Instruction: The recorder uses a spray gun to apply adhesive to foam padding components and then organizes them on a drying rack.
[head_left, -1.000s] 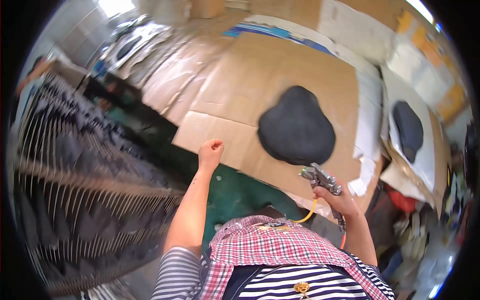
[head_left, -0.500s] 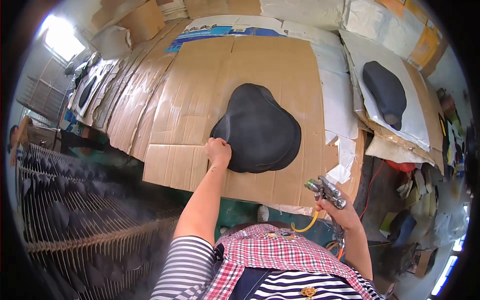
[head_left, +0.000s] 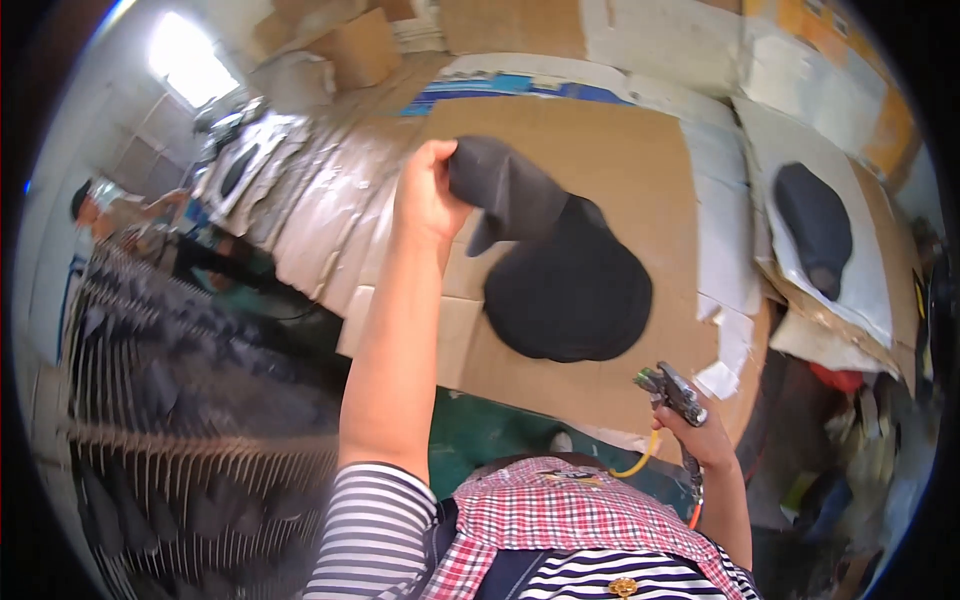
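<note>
My left hand (head_left: 430, 195) is closed on the edge of a thin, floppy dark grey piece (head_left: 515, 190), raised above the cardboard and bending as it hangs. Below and to its right lies a black rounded pad (head_left: 572, 295), flat on the cardboard sheet (head_left: 650, 180); the lifted piece partly covers its far end. My right hand (head_left: 697, 430) grips a metal spray gun (head_left: 680, 395) near the table's front edge, well apart from the pad. A yellow hose (head_left: 640, 460) curves away from the gun. Whether my finger presses its trigger cannot be made out.
A rack (head_left: 190, 430) of thin rods with several dark pieces stands at the left. Behind it is another person (head_left: 120, 215). At the right, a stack of dark pads (head_left: 815, 225) lies on a white-covered board (head_left: 865, 260). Cardboard boxes (head_left: 350, 50) stand at the back.
My left hand has lifted the grey piece off the black pad, moving up and away. The view has shifted, and the spray gun stays in my right hand.
</note>
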